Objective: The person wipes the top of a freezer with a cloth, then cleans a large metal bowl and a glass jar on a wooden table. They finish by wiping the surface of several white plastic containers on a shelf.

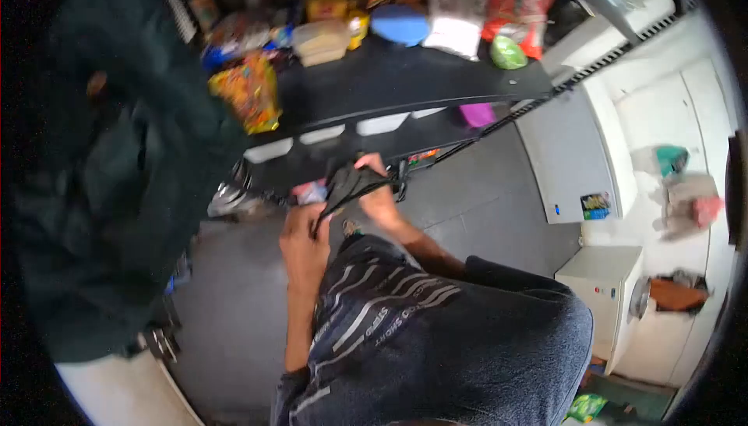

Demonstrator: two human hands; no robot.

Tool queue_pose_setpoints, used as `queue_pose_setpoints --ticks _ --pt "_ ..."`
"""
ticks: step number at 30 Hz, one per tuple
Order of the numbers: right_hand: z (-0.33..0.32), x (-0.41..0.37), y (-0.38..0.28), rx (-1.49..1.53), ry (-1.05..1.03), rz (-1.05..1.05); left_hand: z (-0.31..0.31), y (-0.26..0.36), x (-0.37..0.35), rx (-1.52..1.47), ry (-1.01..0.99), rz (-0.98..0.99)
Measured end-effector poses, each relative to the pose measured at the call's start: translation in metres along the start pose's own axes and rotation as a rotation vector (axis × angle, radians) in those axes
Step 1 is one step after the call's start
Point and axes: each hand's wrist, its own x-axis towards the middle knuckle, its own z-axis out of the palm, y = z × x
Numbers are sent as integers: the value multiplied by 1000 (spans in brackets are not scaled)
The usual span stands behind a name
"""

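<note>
In front of my torso a dark, limp item with thin straps, cloth-like in look, is stretched between my two hands. My left hand pinches its lower left end near a strap. My right hand is closed on the item's right side, with the fingers partly behind it and blurred. What kind of item it is I cannot make out. A black shelf stands just beyond my hands, and a small pink and blue thing shows behind the item.
Food packets, including a yellow one, a clear tub and a blue bowl, stand on the shelf. Dark green cloth hangs close at left. A refrigerator and a small white cabinet are at right, on grey floor.
</note>
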Motion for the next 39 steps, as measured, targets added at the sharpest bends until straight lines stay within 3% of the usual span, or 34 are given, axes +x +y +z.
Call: queue_pose_setpoints --ticks 1,2,3,5,6,7,9,13,14,16,18,22,24,26,28,31,34,35,39 --pt "5 -1 -22 94 3 3 -10 9 4 31 -33 38" --pt "7 -6 -26 468 -6 96 -20 20 4 70 -67 76" --pt "-63 -3 -23 582 -57 220 39 25 -15 -148 -12 -20" --pt "-16 -4 -42 714 37 322 6 29 -12 -58 -37 -57" --pt "4 -12 -39 760 31 366 -3 30 -13 -69 -37 24" --pt "8 -15 -33 817 81 427 0 31 -14 -121 -15 121" --pt "16 -19 -18 933 194 548 5 27 -14 -96 -29 71" --pt "34 -31 40 1160 -25 814 9 0 -22 -48 -92 -16" --pt "5 -61 36 1163 -41 828 8 -5 -22 -30 -93 -16" --pt "-30 -88 32 939 35 827 6 -18 -24 3 -64 -27" --pt "-19 -80 40 714 92 806 -1 -30 -28 40 -63 0" --pt "119 -13 57 246 119 712 -22 -41 -32 44 83 -66" --pt "161 -18 56 25 41 622 -38 -46 -45 77 239 -143" --pt "198 -13 55 -135 -114 475 -52 -55 -55 130 371 -32" --pt "228 -5 51 -243 -293 295 -69 -42 -85 73 336 -297" --pt "304 -87 26 -178 -730 243 -83 -51 -144 191 616 -362" --pt "248 -52 56 -197 -1068 219 -91 -47 -205 281 534 -674" --pt "245 -43 63 -213 -1138 212 -91 -50 -228 288 578 -693" --pt "224 -6 99 -292 -1329 246 -66 -83 -348 399 549 -1304"
